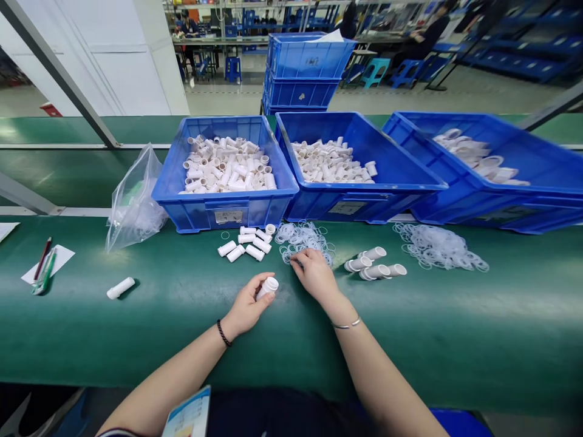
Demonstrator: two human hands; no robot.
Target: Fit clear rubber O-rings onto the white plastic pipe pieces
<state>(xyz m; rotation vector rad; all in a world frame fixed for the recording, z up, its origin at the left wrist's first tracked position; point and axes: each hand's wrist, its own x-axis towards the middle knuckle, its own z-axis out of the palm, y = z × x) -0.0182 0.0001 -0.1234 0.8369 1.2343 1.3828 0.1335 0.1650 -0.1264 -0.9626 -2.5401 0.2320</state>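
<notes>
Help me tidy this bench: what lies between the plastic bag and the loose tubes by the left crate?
Only bare green belt between plastic bag and loose tubes, as the head view shows.

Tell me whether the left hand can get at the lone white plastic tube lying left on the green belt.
Probably yes: the lone white plastic tube lies apart with bare green belt between, but the left hand already holds a white tube.

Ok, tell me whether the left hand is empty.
No: the left hand grips a small white plastic tube, while the right hand fingers the pile of clear rings.
</notes>
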